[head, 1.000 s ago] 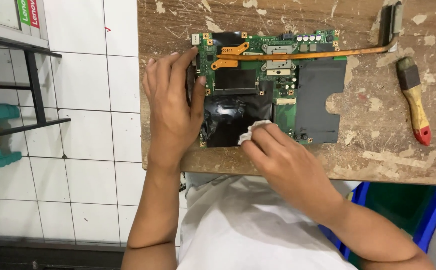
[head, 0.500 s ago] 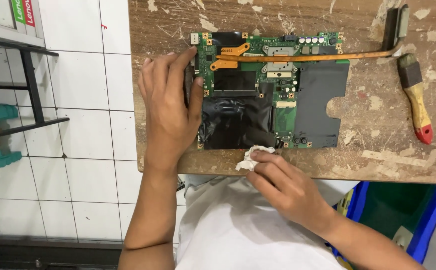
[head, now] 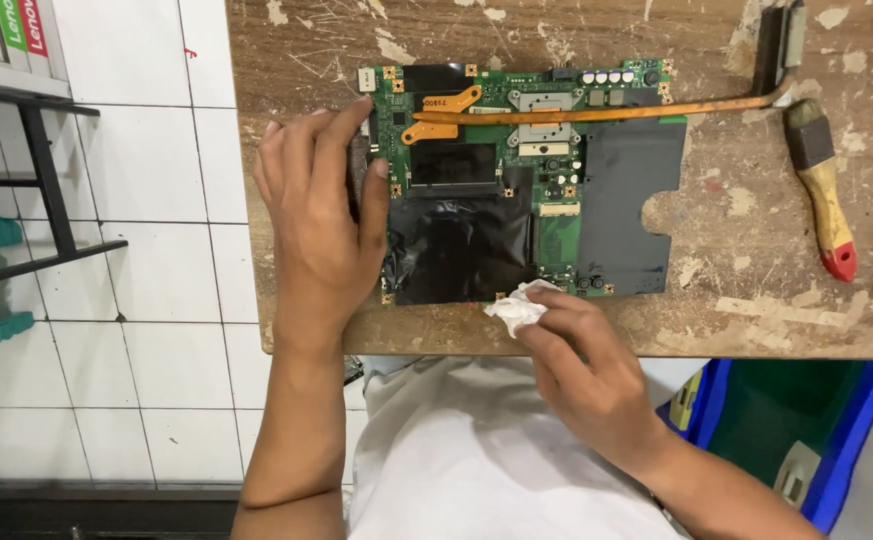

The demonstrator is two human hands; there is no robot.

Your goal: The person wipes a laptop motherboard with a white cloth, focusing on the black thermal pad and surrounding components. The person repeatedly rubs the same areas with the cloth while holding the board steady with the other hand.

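Right hand pinches a white tissue at the near edge of the board. Left hand lies flat, fingers spread, on the board's left edge. Board rests on the table; brush far right.

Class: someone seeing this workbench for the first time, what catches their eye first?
A green laptop motherboard lies mid-table, its copper heat pipe running right. The left hand presses its left edge, and the right hand pinches a crumpled white tissue at its near edge. A yellow-handled brush lies far right.
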